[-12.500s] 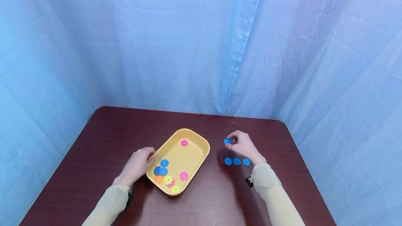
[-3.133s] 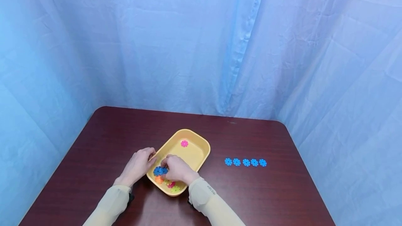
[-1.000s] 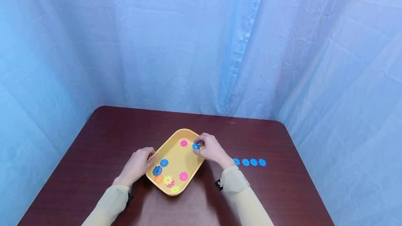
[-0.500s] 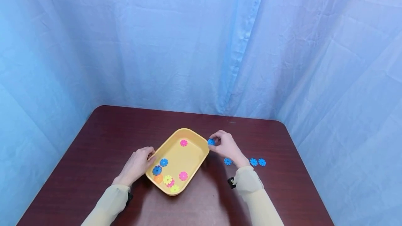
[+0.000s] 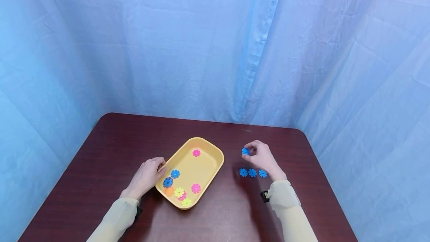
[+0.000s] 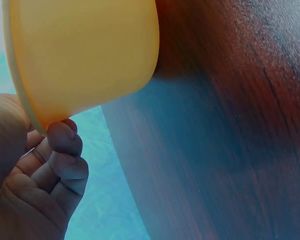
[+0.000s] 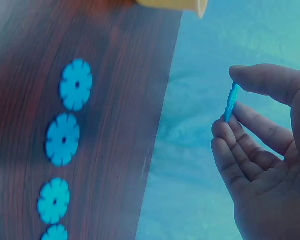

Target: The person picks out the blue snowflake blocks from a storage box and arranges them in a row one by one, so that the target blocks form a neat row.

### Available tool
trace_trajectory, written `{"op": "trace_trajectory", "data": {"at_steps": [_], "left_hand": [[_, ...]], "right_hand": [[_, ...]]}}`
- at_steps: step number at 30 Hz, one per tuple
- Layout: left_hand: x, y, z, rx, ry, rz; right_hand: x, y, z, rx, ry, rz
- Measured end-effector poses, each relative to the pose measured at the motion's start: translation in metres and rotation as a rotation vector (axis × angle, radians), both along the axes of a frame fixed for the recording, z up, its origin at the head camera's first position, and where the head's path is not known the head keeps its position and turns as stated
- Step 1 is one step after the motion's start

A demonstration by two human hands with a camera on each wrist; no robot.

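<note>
On the tabletop [image 5: 134, 133] lie four-plus blue discs [image 7: 62, 140] in a row, a matching disc [image 5: 245, 151] pinched by the right hand [image 5: 264, 160] — at least two blue pieces [image 5: 175, 174] remaining among other-coloured pieces [image 5: 196, 188] in the yellow tray [image 5: 201, 167], left hand [image 5: 144, 176] gripping its rim.

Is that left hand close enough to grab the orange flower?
Probably yes: the orange flower lies mostly uncovered nearby, though the left hand would first have to release the tray.

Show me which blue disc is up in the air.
The blue disc pinched in the right hand, held above the table; the other visible blue discs lie in the yellow tray or in a row on the table.
</note>
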State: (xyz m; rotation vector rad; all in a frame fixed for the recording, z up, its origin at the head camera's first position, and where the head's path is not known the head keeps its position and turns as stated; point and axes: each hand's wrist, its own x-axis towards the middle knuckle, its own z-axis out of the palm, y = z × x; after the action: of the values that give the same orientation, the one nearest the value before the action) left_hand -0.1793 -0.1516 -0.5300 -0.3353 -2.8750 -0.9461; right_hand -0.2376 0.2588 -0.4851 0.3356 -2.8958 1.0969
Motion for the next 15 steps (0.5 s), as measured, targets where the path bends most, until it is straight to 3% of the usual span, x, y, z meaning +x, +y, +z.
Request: {"op": "trace_trajectory", "data": {"at_steps": [15], "left_hand": [[0.000, -0.001, -0.002, 0.005, 0.017, -0.006]], "right_hand": [[0.006, 0.049, 0.004, 0.040, -0.027, -0.095]]}}
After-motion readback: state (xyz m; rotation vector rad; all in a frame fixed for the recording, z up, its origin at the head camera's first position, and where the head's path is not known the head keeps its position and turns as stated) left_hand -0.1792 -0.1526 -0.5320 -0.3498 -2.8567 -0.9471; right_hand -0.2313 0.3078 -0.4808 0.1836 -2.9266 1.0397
